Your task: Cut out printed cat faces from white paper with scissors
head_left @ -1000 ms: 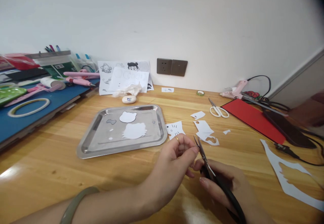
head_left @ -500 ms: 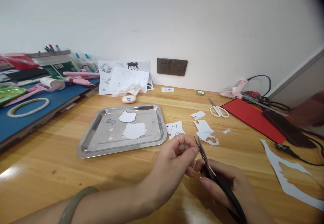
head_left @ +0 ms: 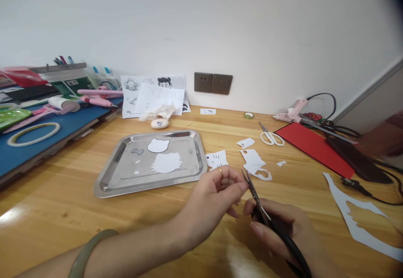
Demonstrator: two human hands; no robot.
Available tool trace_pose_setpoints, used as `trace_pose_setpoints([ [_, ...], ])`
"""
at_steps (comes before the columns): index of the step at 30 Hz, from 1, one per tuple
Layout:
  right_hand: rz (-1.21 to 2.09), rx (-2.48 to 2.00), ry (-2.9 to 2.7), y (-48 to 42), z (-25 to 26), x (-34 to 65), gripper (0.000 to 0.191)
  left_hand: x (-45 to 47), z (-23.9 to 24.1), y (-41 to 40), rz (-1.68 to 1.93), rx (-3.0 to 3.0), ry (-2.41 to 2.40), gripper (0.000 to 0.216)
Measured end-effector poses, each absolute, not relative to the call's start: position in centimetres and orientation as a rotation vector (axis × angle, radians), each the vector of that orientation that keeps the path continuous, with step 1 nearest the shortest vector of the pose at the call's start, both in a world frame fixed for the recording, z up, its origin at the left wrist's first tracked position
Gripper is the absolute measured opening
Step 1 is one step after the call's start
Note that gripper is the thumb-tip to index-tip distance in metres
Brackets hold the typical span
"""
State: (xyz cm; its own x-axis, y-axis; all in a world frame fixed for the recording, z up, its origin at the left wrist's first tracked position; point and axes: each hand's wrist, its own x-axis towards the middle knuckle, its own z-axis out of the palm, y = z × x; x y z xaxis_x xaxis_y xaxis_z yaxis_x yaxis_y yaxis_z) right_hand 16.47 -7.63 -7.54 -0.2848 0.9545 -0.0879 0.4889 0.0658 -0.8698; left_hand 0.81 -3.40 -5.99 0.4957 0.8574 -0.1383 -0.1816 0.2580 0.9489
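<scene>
My right hand grips black-handled scissors, blades pointing up and away. My left hand is pinched right against the blades, fingers closed on something too small to make out; a ring shows on one finger and a green bangle on the wrist. Both hands hover over the wooden table, just in front of a steel tray that holds white cat-shaped paper cutouts.
Paper scraps and white-handled scissors lie beyond my hands. Red paper, a pink glue gun, cables and a long white offcut are on the right. A blue mat with tape rolls and pens is on the left.
Almost nothing moved. My hands stay together at the scissor blades, with only a slight shift of the view.
</scene>
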Motion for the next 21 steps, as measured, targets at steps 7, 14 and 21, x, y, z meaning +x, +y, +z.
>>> trace_pose_setpoints([
  [7,1.160,-1.489,-1.797,-7.6,-7.8,16.7,0.009,0.6,-5.7,-2.9,0.773,1.123,0.763,0.011],
  [14,1.225,-1.493,-1.734,-7.7,-7.6,16.6,0.007,0.3,-5.6,-2.7,0.765,1.149,0.728,0.010],
  [21,1.196,-1.492,-1.537,-8.0,-7.4,15.8,0.011,0.2,-5.6,-2.4,0.768,1.138,0.700,0.008],
])
